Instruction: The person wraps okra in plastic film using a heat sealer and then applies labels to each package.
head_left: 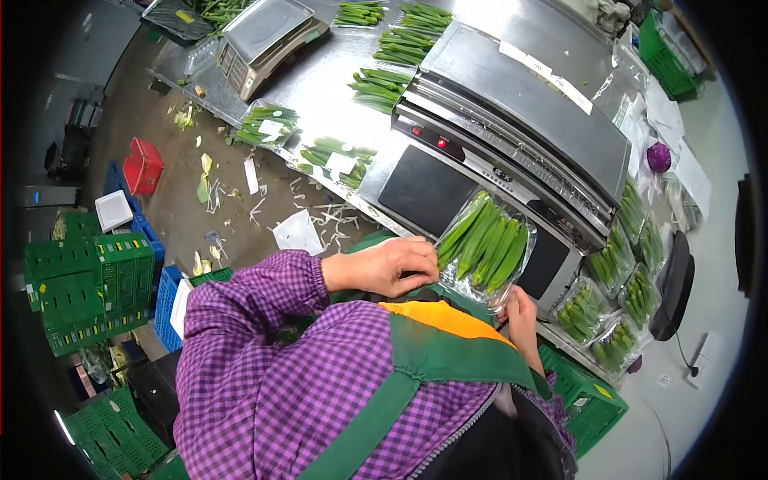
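A clear tray of okra (pixel 485 244) was held at the centre of the frame, against the sealing machine (pixel 520 104). Its left edge was gripped by the closed left hand (pixel 382 266), and its lower right corner was clasped by the right hand (pixel 524 320).

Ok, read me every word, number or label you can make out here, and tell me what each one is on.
Nothing can be read for certain.
White stickers on the wrapping machine lid: too blurred.
White labels on the okra packs: too small.
Small marking on the machine's front: too small.
Scale keypad: blurred.
The okra tray held by the left hand and right hand: no print visible.
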The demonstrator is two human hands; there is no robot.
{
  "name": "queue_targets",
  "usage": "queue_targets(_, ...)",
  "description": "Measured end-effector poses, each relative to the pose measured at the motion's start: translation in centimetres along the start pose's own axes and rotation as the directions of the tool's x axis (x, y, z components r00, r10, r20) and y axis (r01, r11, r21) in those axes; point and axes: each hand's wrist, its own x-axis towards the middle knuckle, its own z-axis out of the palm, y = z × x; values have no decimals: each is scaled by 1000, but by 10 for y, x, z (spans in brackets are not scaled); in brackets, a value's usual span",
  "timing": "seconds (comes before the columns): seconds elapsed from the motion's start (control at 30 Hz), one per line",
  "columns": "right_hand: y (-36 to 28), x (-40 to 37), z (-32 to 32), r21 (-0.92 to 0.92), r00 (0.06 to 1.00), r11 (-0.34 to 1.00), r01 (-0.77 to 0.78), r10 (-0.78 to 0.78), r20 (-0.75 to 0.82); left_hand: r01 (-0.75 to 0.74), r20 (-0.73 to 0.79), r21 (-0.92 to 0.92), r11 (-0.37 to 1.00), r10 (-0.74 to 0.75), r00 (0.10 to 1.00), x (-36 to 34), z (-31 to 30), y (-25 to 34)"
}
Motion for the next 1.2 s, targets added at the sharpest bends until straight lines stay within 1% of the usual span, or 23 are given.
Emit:
queue_targets(0.07, -3, 8, -1, 74, 971, 993, -92, 73, 229, 12, -91, 59, 998, -6, 996, -1, 1, -2)
queue_targets(0.1, -1, 11, 0, 76, 972, 993, -95, 75, 224, 10, -86, 55, 998, -5, 996, -2, 2, -4)
queue_targets(0.17, 3, 16, 7, 385, 957, 899, -210, 109, 268, 97, -183, 82, 992, -81, 980, -7, 5, -7)
queue_targets(0.2, -2, 21, 8, 272, 939, 933, -236, 148, 311, 117, -231, 71, 991, -98, 968, -9, 9, -9)
queue_targets(0.23, -3, 26, 13, 275, 941, 930, -244, 160, 298, 146, -275, 88, 985, -117, 954, -10, 10, -9)
queue_targets(0.3, 1, 32, 21, 300, 910, 911, -283, 155, 385, 198, -392, 137, 971, -131, 911, -13, 16, -16)
queue_targets(0.33, 2, 33, 24, 303, 914, 909, -287, 166, 369, 212, -456, 135, 968, -130, 881, -14, 20, -20)
queue_targets(0.43, 3, 38, 38, 326, 911, 893, -310, 182, 369, 355, -555, 115, 928, -237, 798, -23, 26, -23)
queue_targets(0.5, 2, 39, 47, 295, 910, 903, -312, 196, 365, 438, -616, 87, 895, -298, 730, -23, 26, -18)
queue_targets(0.57, 2, 37, 53, 287, 909, 907, -308, 192, 370, 441, -681, 111, 890, -255, 686, -22, 27, -20)
queue_targets(0.6, 1, 35, 55, 271, 919, 920, -282, 179, 351, 443, -681, 110, 890, -257, 686, -21, 28, -20)
queue_targets(0.67, 0, 32, 58, 256, 929, 932, -258, 166, 332, 510, -748, 117, 852, -262, 610, -18, 30, -19)
queue_targets(0.7, -1, 31, 59, 261, 931, 937, -232, 137, 337, 511, -747, 117, 852, -263, 610, -18, 31, -21)
queue_targets(0.77, -2, 29, 61, 267, 934, 942, -205, 107, 342, 585, -776, 119, 802, -292, 559, -18, 33, -27)
queue_targets(0.83, -4, 27, 66, 289, 958, 944, -158, 76, 276, 618, -753, 124, 776, -332, 568, -22, 37, -35)
queue_targets(0.87, -5, 26, 69, 289, 958, 944, -158, 76, 277, 650, -730, 130, 749, -371, 574, -24, 37, -37)
queue_targets(0.9, -6, 26, 71, 331, 963, 933, -139, 49, 266, 651, -731, 132, 748, -370, 573, -25, 36, -40)
queue_targets(0.97, -2, 25, 70, 374, 967, 919, -124, 26, 255, 747, -674, 183, 639, -472, 568, -26, 35, -43)
queue_targets(1.03, 7, 30, 70, 434, 960, 899, -55, -71, 271, 739, -689, 183, 649, -452, 567, -26, 36, -46)
queue_targets(1.07, 4, 30, 68, 437, 960, 898, -55, -72, 270, 730, -702, 180, 660, -434, 565, -27, 37, -48)
queue_targets(1.13, -2, 29, 62, 275, 953, 950, -146, 60, 298, 722, -708, 169, 671, -427, 563, -31, 32, -57)
queue_targets(1.17, -1, 29, 59, 279, 954, 949, -145, 59, 294, 712, -716, 157, 685, -418, 560, -29, 28, -59)
queue_targets(1.2, 1, 29, 56, 256, 948, 955, -147, 62, 312, 719, -681, -27, 695, -539, 495, -26, 26, -59)
